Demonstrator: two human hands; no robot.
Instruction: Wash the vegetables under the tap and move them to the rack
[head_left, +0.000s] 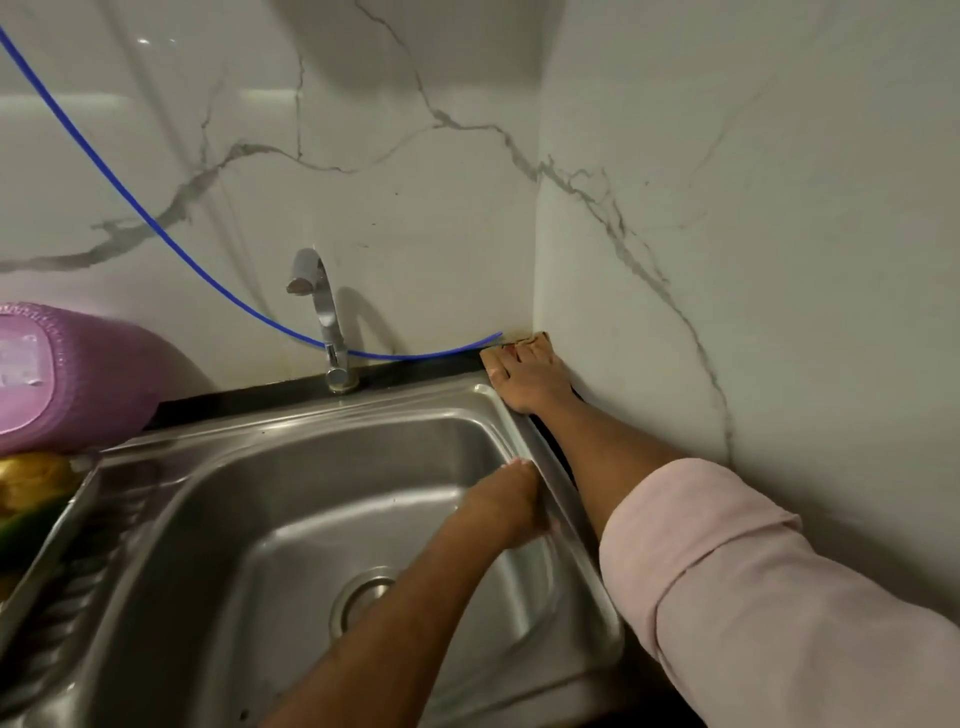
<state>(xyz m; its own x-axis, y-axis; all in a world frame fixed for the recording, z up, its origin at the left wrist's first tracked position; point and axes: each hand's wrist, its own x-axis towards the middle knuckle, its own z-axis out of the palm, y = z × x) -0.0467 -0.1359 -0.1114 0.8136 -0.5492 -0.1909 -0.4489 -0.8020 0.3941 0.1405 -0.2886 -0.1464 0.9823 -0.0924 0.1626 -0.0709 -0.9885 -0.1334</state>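
A shiny steel sink (332, 499) is set into a dark counter (249, 397). A tap (324, 317) is fixed to the counter at 12 o'clock of the sink. A purple tub (78, 369) is seen on the counter at 10 o'clock. A blue tube (431, 352) is laid along the counter at 1 o'clock.

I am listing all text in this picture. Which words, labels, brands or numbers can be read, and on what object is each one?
No text can be read.
The pink container has a pale label: too blurred to read.
The tap and the sink show no visible marking.
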